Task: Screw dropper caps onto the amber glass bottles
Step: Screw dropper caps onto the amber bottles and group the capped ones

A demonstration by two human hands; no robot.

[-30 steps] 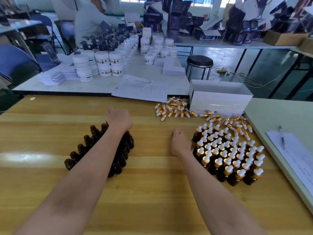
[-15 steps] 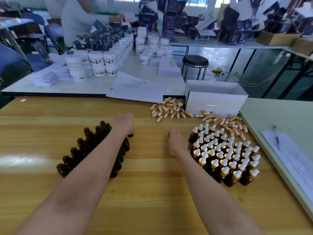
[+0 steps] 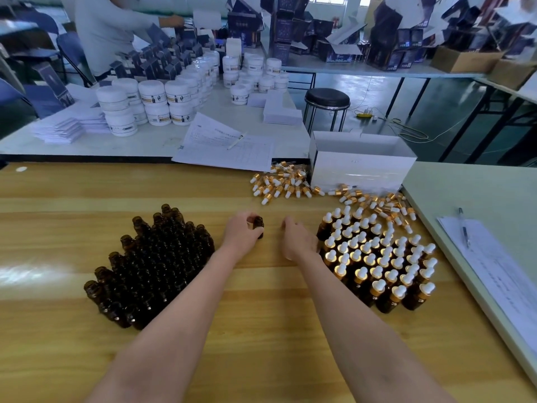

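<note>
My left hand [image 3: 242,232] grips one uncapped amber bottle [image 3: 258,225] upright on the wooden table, just right of a dense cluster of uncapped amber bottles [image 3: 154,266]. My right hand [image 3: 297,239] rests on the table with loosely curled fingers and holds nothing, close to the left edge of a group of capped bottles [image 3: 380,260] with gold collars and white bulbs. Loose dropper caps [image 3: 280,184] lie in a pile at the far side of the table, and more loose caps [image 3: 386,205] lie behind the capped group.
A white open box [image 3: 360,167] stands behind the loose caps. A paper sheet with a pen [image 3: 229,146] overlaps the far edge. A clipboard sheet with a pen [image 3: 494,269] lies on the pale table to the right. A person [image 3: 110,27] works among white jars [image 3: 157,100] at the back.
My left hand has drawn one bottle out of the uncapped cluster and moved it right, toward the middle. My right hand has stayed beside the capped group.
</note>
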